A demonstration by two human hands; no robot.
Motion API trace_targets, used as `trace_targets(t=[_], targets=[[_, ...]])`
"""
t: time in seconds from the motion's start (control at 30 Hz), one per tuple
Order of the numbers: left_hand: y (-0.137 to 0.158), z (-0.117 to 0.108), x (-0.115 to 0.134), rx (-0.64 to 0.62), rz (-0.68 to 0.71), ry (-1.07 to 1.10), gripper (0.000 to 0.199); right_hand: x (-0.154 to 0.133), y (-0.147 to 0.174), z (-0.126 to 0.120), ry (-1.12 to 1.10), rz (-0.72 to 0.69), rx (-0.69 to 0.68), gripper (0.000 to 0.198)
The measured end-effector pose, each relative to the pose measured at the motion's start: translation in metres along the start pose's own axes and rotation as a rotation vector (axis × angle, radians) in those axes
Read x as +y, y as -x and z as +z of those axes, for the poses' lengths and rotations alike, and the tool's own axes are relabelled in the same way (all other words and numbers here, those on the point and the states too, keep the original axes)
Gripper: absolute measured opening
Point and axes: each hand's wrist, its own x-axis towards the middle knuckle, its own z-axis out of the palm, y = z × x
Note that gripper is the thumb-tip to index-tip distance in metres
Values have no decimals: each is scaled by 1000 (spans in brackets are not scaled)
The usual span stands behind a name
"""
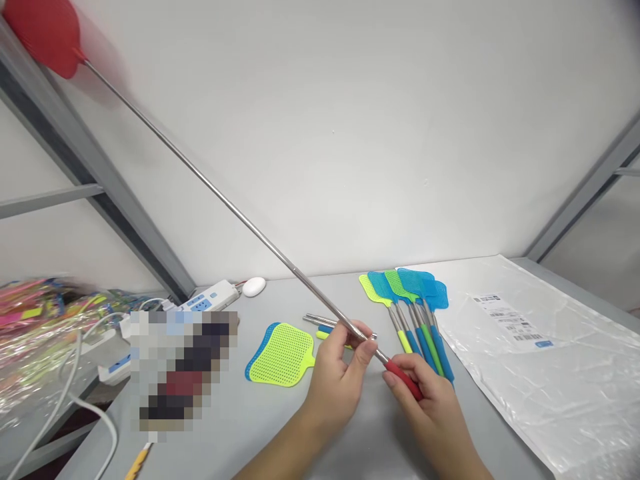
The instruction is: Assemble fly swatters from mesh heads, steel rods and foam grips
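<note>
One red fly swatter (220,195) is held diagonally above the worktop (225,437), its red head (45,33) raised at the upper left. The shaft is gripped by the left hand (340,367); the red handle (407,383) is grasped by the right hand (430,393). Extension of the shaft is judged well advanced; whether full length is reached cannot be told. Retraction is not yet done. Beyond the right hand, at least five swatters (433,343) are fanned out, their shafts short and apparently unextended. Beside the left hand, two swatter heads, one yellow-green (283,355) and one blue (253,357), are overlapped; nearby metal tubes (320,320) are partly hidden, so their count is uncertain. Farther out, one labelled white package (550,380) and one white oval object (254,287) are placed.
</note>
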Motion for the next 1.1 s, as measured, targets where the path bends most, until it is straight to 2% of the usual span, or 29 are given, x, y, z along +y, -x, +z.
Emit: trace_targets(t=[0.1, 0.27, 0.4, 0.57, 0.77, 0.87, 1.0, 1.1], targets=[[-3, -3, 2, 60, 17, 55, 24, 2, 1, -1, 43, -67, -18, 23], [-17, -20, 13, 263, 65, 149, 33, 2, 1, -1, 126, -132, -4, 21], [-25, -33, 19, 343, 77, 82, 31, 1, 0, 0, 154, -176, -13, 20], [-25, -34, 19, 294, 30, -20, 28, 4, 1, 0, 191, -170, -8, 23], [-17, -17, 6, 88, -29, -87, 29, 8, 0, -1, 210, -143, 28, 28], [-13, -10, 1, 33, -60, -69, 29, 9, 0, -3, 213, -147, 43, 27], [-12, -8, 2, 23, -57, -15, 29, 9, -1, -6, 218, -172, 45, 26], [-16, -14, 8, 123, -31, 31, 33, 7, 0, -6, 206, -189, 33, 25]])
